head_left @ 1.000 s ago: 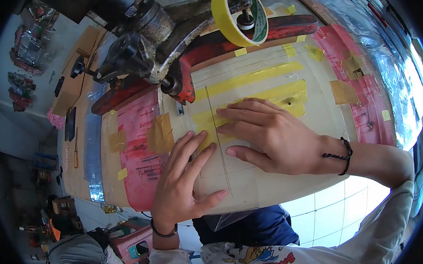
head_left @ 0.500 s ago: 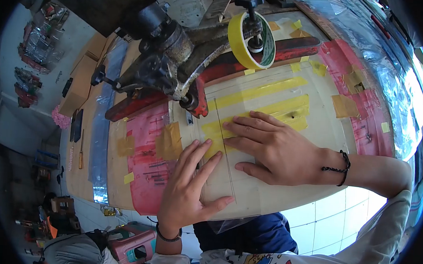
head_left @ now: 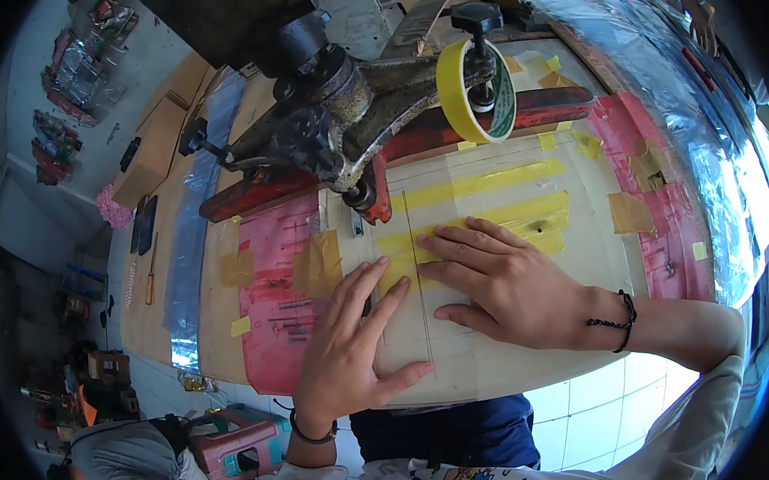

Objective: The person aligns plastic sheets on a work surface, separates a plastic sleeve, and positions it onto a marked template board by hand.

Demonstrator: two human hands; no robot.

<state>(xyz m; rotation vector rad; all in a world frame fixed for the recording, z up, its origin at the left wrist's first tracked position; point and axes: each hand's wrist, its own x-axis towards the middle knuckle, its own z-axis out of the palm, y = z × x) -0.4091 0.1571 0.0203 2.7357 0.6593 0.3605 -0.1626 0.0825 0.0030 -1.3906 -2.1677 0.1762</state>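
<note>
Both hands lie on a pale translucent sheet (head_left: 526, 372) marked with thin lines and yellow tape strips (head_left: 494, 178). My left hand (head_left: 347, 348) rests at the sheet's left part, fingers spread, its fingertips near the end of a yellow strip. My right hand (head_left: 509, 287) lies flat across the lower yellow strips, fingers apart, with fingertips by a long dark line. Neither hand holds anything. Above them is a black and red metal clamp frame (head_left: 362, 107), with a yellow tape roll (head_left: 464, 91) hanging on its screw.
Red sheets with brown tape (head_left: 281, 269) flank the pale sheet. A screwdriver (head_left: 150, 278) and a dark phone-like object (head_left: 146, 225) lie at the left. Clear plastic (head_left: 641, 71) covers the upper right. Another person (head_left: 129, 458) is at lower left, near a pink stool (head_left: 235, 451).
The view has shifted, so the clamp, sheet and hands appear lower and slightly further right. Both hands keep nearly the same place on the sheet. Another person's hand has appeared at top right.
</note>
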